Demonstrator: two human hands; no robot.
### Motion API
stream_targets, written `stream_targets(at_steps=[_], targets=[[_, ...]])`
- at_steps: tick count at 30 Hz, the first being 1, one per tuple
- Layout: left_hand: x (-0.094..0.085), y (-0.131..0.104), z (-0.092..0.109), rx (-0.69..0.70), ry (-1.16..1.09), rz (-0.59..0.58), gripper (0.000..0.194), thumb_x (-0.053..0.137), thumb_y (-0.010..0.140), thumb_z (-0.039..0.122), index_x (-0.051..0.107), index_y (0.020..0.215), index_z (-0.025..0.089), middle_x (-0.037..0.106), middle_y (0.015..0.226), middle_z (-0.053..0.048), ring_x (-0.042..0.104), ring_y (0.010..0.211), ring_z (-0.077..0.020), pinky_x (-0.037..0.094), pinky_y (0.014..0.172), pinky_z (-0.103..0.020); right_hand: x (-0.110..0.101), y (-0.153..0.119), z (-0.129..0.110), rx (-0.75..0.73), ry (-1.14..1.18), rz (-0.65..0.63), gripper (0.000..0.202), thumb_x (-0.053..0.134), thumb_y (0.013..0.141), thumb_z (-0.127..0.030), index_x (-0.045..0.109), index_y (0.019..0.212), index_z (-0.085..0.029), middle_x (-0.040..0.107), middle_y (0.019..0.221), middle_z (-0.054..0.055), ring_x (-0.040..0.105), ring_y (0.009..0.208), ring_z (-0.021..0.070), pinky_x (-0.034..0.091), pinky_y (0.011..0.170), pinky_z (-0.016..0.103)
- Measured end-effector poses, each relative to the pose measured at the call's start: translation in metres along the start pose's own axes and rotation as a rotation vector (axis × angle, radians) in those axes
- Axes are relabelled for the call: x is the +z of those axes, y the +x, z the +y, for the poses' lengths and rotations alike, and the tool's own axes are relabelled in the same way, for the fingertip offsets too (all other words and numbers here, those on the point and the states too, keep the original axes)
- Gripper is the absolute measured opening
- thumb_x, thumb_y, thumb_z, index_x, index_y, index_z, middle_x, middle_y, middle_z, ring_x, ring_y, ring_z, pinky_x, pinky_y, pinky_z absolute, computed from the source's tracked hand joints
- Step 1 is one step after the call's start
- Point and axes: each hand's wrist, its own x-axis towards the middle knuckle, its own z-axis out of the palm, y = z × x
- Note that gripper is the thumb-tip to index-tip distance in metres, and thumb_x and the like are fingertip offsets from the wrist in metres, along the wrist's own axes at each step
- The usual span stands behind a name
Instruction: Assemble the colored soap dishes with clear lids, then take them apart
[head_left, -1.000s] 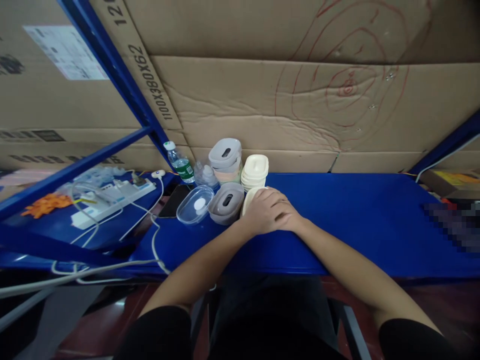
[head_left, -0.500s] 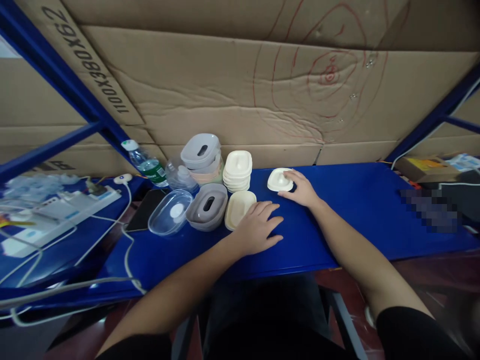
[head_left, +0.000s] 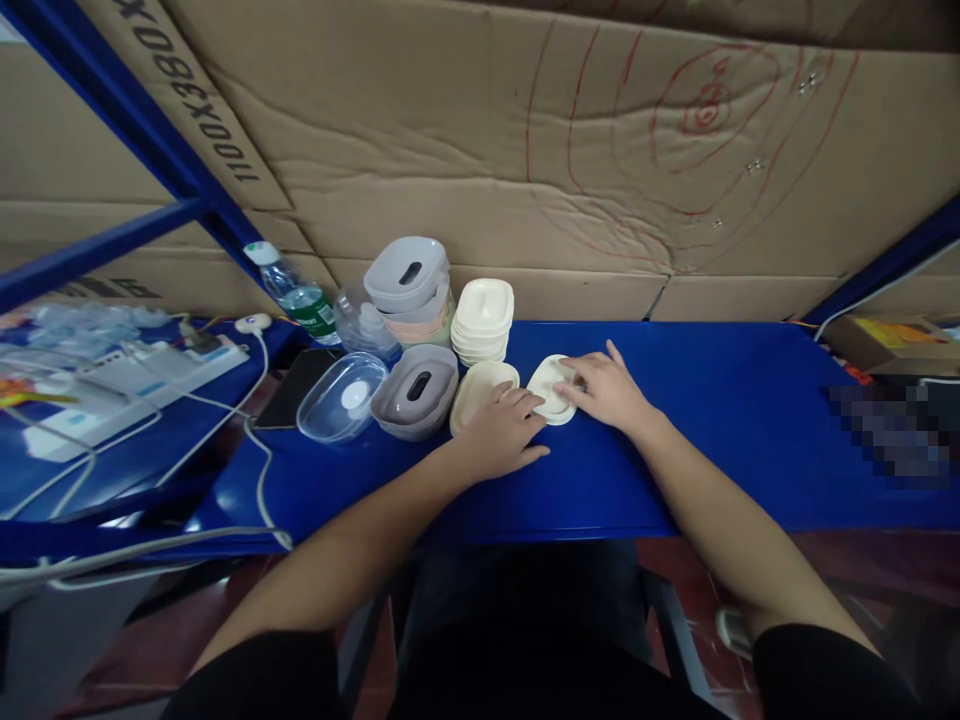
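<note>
My right hand [head_left: 609, 390] has its thumb and fingers closed on a cream lid [head_left: 549, 402] lying on the blue tabletop [head_left: 720, 420]. My left hand [head_left: 501, 436] lies over the right side of a cream container [head_left: 471, 390], covering part of it. Its fingers are stretched out and reach toward the lid's left edge; I cannot tell if they touch it. Behind the container stands a stack of cream lids [head_left: 484, 310]. To the left sits a grey container [head_left: 414, 392] with a dark oval slot.
Further left are a clear plastic lid [head_left: 330, 405], stacked grey containers [head_left: 406, 275], clear plastic pieces [head_left: 364, 325], a water bottle [head_left: 304, 300] and a black phone-like slab [head_left: 289, 390]. A white power strip [head_left: 135, 395] with cables lies at far left. Cardboard [head_left: 465, 140] walls the back.
My right hand has drawn the cream lid nearer to me and to the cream container, turning it. My left hand has stayed over the container. The camera view has shifted a little.
</note>
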Motion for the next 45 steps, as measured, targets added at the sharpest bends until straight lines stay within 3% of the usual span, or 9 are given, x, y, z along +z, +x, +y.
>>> stream_targets(at_steps=[4,9,15,19,24,32,35,40,45], targets=[[-0.016,0.000,-0.012,-0.077,0.015,0.107,0.032,0.064,0.101,0.042,0.074,0.122,0.020,0.073,0.132,-0.011,0.067,0.121,-0.0298,0.048,0.107,-0.049,-0.014,-0.003,0.003,-0.016,-0.087,-0.043,0.048,0.053,0.103,-0.054,0.070,0.135,-0.022,0.081,0.092,0.008,0.074,0.102,0.0313,0.036,0.119,0.062],[-0.051,-0.010,-0.052,-0.475,0.135,0.229,0.032,0.056,0.101,0.034,0.074,0.124,0.020,0.078,0.115,-0.012,0.072,0.109,-0.0294,0.053,0.090,-0.041,-0.019,-0.006,0.001,0.076,-0.165,-0.093,0.055,0.055,0.102,-0.050,0.065,0.144,-0.015,0.080,0.116,0.017,0.074,0.109,0.0357,0.053,0.096,0.051],[-0.080,-0.025,-0.071,-0.798,0.108,0.070,0.033,0.059,0.095,0.052,0.076,0.096,0.023,0.080,0.101,-0.008,0.074,0.097,-0.0311,0.053,0.079,-0.038,-0.009,-0.005,0.000,-0.092,-0.071,-0.102,0.062,0.056,0.102,-0.059,0.064,0.146,-0.016,0.067,0.143,0.019,0.062,0.130,0.0383,0.048,0.111,0.055],[-0.076,-0.028,-0.072,-0.840,0.097,-0.025,0.032,0.060,0.091,0.053,0.075,0.093,0.025,0.080,0.099,-0.008,0.074,0.095,-0.0310,0.051,0.077,-0.037,0.002,-0.006,0.002,-0.162,-0.022,-0.158,0.061,0.053,0.104,-0.059,0.063,0.147,-0.017,0.062,0.150,0.019,0.056,0.141,0.0373,0.039,0.119,0.057],[-0.065,-0.027,-0.076,-0.809,0.119,-0.092,0.026,0.057,0.088,0.044,0.074,0.082,0.025,0.080,0.092,-0.009,0.074,0.091,-0.0313,0.050,0.072,-0.036,-0.003,-0.007,-0.002,-0.113,-0.034,-0.183,0.065,0.051,0.103,-0.066,0.064,0.147,-0.021,0.068,0.142,0.017,0.061,0.129,0.0399,0.047,0.104,0.057],[-0.081,-0.027,-0.061,-0.853,0.122,0.076,0.014,0.062,0.082,0.033,0.069,0.074,0.023,0.077,0.081,-0.007,0.071,0.079,-0.0271,0.047,0.066,-0.034,-0.010,-0.006,-0.013,-0.090,0.046,-0.077,0.060,0.054,0.101,-0.067,0.067,0.143,-0.026,0.071,0.137,0.014,0.063,0.127,0.0386,0.044,0.105,0.056],[-0.085,-0.030,-0.050,-0.716,0.108,0.319,0.019,0.063,0.085,0.033,0.065,0.070,0.022,0.074,0.074,-0.004,0.069,0.072,-0.0210,0.047,0.063,-0.031,-0.014,-0.006,-0.018,-0.116,0.140,0.035,0.063,0.056,0.100,-0.068,0.063,0.147,-0.027,0.072,0.137,0.013,0.063,0.129,0.0370,0.043,0.112,0.057],[-0.070,-0.028,-0.027,-0.093,0.045,0.753,0.026,0.063,0.099,0.036,0.069,0.079,0.021,0.074,0.073,-0.001,0.069,0.066,-0.0127,0.051,0.063,-0.025,-0.024,-0.013,-0.033,-0.154,0.292,0.132,0.103,0.065,0.084,-0.083,0.036,0.166,-0.028,0.065,0.147,0.015,0.059,0.136,0.0406,0.046,0.113,0.060],[-0.045,-0.017,0.000,0.292,-0.074,0.703,0.012,0.063,0.103,0.029,0.074,0.104,0.024,0.081,0.093,0.000,0.075,0.077,-0.0108,0.059,0.071,-0.023,-0.021,-0.024,-0.046,-0.143,0.282,0.108,0.154,0.084,0.060,-0.085,-0.005,0.172,-0.028,0.035,0.172,0.018,0.040,0.154,0.0477,0.038,0.123,0.064]])
